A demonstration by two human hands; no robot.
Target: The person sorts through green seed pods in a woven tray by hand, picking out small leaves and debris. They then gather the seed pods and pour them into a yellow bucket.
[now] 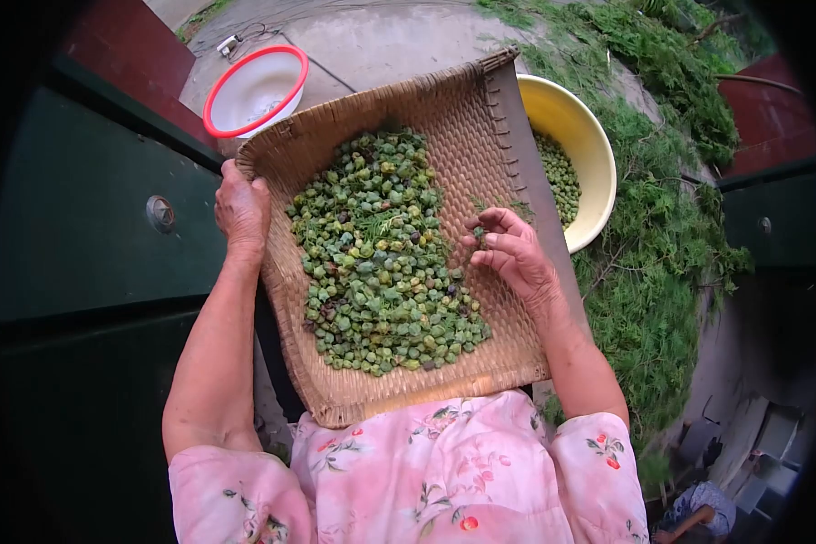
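Head view: left hand (242, 210) clamps the rim of the flat woven bamboo winnowing tray (480, 136), resting on the lap. Right hand (508, 254), fingers curled, seemingly pinches a bit among the loose green seed pods (381, 263). Tray looks light, stiff; pods roll, so hold opposite edges level.

Flat woven bamboo tray (480, 136) carried a heap of small green pods (381, 263). Left hand (242, 210) gripped the tray's edge; right hand (512, 254) pinched among the pods. Round yellow plastic basin (576, 127) and red-rimmed white bowl (254, 89) sat beyond.
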